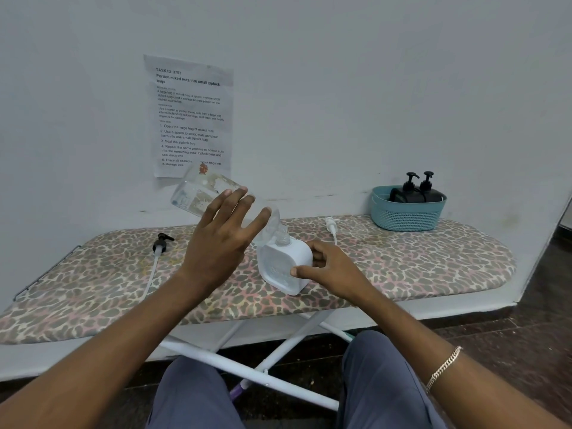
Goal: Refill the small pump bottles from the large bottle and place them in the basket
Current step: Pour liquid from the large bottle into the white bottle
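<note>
Left hand point(223, 239): grasping tilted large bottle point(193, 196) over white bottle point(278, 267).
Right hand point(332, 269): gripping white bottle on ironing board point(433, 258).
Basket point(405, 216): holding 2 black pump bottles point(430, 193).

Surface: ironing board point(433, 258) with a leopard-print cover, set against the wall
Left side: black pump point(162, 241) lying flat, with its white tube trailing toward the near edge
Middle: small white bottle point(284, 267), neck open, base on the cover
Just behind it: white pump point(331, 226) lying on its side
Far right: teal basket point(407, 216) at the back edge, near the wall
</note>
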`<state>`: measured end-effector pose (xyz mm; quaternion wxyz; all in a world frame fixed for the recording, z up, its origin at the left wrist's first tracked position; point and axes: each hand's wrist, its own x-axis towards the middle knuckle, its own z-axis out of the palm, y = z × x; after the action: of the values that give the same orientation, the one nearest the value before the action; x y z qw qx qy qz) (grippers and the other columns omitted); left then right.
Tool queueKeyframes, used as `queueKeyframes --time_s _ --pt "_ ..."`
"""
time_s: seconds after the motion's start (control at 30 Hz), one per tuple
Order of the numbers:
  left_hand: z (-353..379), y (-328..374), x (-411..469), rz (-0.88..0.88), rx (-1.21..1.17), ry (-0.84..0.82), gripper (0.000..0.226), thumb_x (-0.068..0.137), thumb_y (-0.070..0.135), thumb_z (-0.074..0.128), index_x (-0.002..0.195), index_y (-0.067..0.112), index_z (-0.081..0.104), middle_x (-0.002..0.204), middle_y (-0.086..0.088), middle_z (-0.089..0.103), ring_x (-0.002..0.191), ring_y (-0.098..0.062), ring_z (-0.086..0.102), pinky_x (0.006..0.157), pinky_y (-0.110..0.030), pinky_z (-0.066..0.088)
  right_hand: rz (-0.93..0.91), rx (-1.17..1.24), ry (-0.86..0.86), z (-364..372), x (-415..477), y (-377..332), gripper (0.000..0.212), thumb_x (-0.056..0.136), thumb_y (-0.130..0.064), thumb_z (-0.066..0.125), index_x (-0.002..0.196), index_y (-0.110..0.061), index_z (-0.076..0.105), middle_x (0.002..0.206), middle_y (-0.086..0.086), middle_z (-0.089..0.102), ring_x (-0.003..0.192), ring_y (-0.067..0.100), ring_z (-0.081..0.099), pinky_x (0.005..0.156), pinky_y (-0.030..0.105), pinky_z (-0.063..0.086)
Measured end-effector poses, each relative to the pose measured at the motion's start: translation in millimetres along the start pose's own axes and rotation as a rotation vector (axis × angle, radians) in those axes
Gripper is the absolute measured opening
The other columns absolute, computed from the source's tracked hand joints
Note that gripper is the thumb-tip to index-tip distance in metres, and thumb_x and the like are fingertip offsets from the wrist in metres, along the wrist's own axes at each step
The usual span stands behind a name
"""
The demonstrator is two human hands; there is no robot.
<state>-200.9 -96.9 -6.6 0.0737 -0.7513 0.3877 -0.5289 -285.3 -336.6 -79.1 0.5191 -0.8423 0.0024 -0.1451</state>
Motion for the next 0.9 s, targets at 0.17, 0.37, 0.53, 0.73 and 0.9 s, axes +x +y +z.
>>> queueKeyframes --time_s 0.17,0.37,0.53,0.73,0.9 --pt "-5 -2 5 0.058 0.009 0.009 0.068 0.085 -0.013 0.026 0.133 0.009 0.069 0.131 -0.024 0.065 0.134 -0.043 0.056 0.122 -0.048 0.026 -0.004 -0.006 0.000 0 -1 -2 0.061 0.074 -0.049 0.086 0.128 -0.029 0.067 0.118 -0.012 0.076 0.109 0.008 0.073 0.101 0.046 0.059" --pt "-6 -5 9 0.115 -0.005 0.015 0.082 0.099 -0.003 -0.006 0.132 0.008 0.069 0.130 -0.025 0.065 0.136 -0.043 0.056 0.121 -0.048 0.028 -0.005 -0.010 -0.004 0 0 -2 0.063 0.073 -0.051 0.086 0.129 -0.029 0.067 0.120 -0.012 0.075 0.109 0.008 0.073 0.100 0.046 0.059" --pt "-8 -6 13 0.150 -0.011 0.016 0.083 0.101 0.000 -0.009 0.130 0.007 0.069 0.130 -0.025 0.065 0.134 -0.043 0.057 0.121 -0.049 0.028 -0.005 -0.019 -0.001 0 0 -2 0.062 0.073 -0.052 0.085 0.128 -0.029 0.068 0.119 -0.012 0.076 0.109 0.009 0.073 0.100 0.046 0.059" --pt "-6 -10 18 0.209 0.000 0.042 0.076 0.104 -0.002 -0.002 0.128 0.007 0.070 0.128 -0.026 0.067 0.132 -0.043 0.059 0.121 -0.048 0.029 -0.007 -0.016 0.000 -1 -1 -3 0.060 0.075 -0.047 0.086 0.129 -0.028 0.067 0.119 -0.013 0.076 0.109 0.007 0.073 0.101 0.045 0.059" --pt "-6 -15 24 0.270 0.016 0.073 0.068 0.098 -0.012 0.010 0.129 0.007 0.067 0.129 -0.026 0.066 0.134 -0.042 0.053 0.122 -0.047 0.026 -0.007 -0.025 0.006 -1 -1 -3 0.056 0.078 -0.043 0.087 0.128 -0.028 0.068 0.118 -0.012 0.076 0.107 0.006 0.073 0.099 0.043 0.060"
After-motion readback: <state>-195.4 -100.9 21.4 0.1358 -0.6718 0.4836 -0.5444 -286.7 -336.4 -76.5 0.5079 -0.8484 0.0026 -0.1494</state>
